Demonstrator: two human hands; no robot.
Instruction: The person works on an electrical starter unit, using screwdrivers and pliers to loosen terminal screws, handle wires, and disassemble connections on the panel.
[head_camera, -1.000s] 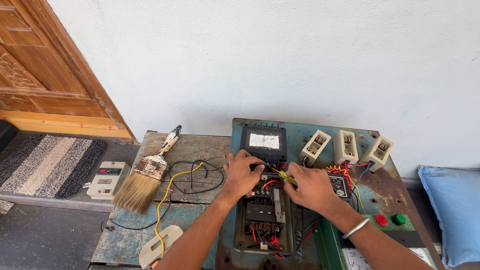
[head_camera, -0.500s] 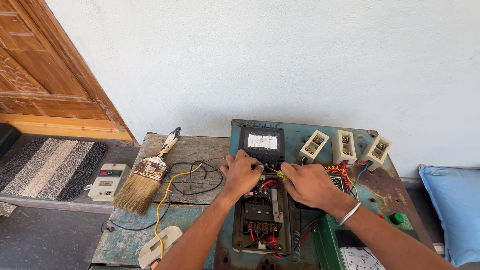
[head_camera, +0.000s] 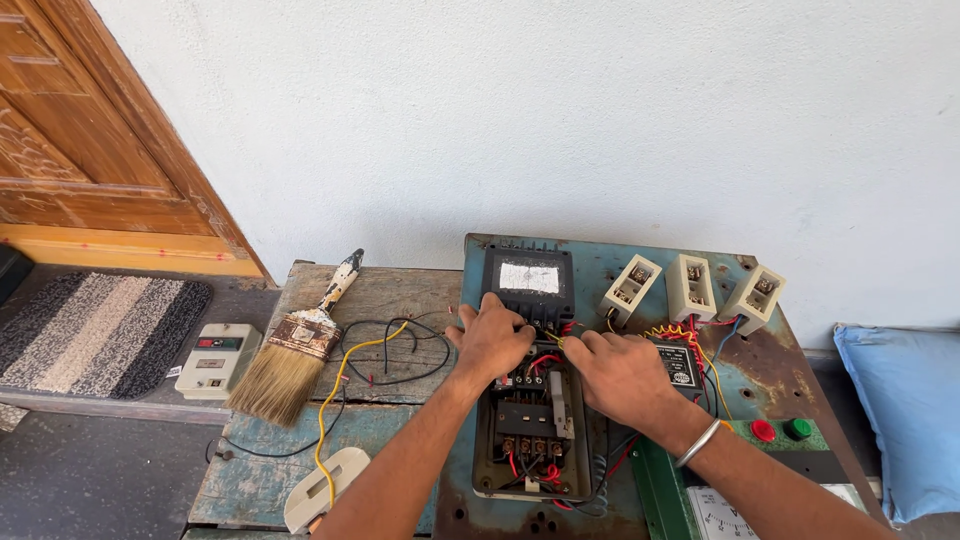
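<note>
My left hand rests on the top of a black switch unit mounted on a rusty blue metal panel, fingers curled at the red wires below a black meter box. My right hand, a metal bangle on its wrist, sits just right of it and pinches a thin yellow-handled tool whose tip points at the same terminals. What my left fingers grip is hidden.
Three cream fuse holders stand on the panel's far right, red and green buttons at its near right. A wide paintbrush, loose black and yellow wires and a cream cover lie on the wooden bench. A blue cushion lies right.
Both hands stayed at the terminals between the meter box and the switch unit, shifting only slightly. The view has tilted a little.
</note>
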